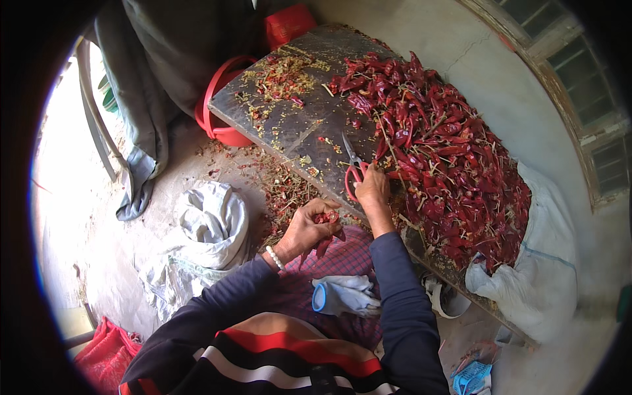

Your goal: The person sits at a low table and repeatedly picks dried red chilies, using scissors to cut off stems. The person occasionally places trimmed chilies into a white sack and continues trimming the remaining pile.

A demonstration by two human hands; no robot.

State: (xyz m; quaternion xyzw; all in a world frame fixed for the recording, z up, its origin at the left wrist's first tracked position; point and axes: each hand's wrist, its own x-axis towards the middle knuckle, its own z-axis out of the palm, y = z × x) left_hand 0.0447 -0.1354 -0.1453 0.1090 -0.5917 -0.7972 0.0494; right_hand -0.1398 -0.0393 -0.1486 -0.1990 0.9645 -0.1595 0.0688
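Note:
My left hand (310, 228) is closed around a small bunch of dried red chili peppers (323, 247), with cut ends showing at the thumb. It is above my lap, just off the near edge of the dark board (316, 136). My right hand (374, 191) is on the board, with the red-handled scissors (353, 163) in its grip. Their blades point away from me. The fingertips are at the near-left edge of a large heap of dried red chilies (444, 163), and partly hidden from view.
Yellow seeds and chili scraps (284, 79) litter the board's far left. Beyond that edge stands a red bucket (227, 133). Stem debris (286, 192) and a white woven sack (212, 217) lie on the floor. Another white sack (548, 256) sits under the heap. Gloves (345, 296) rest on my lap.

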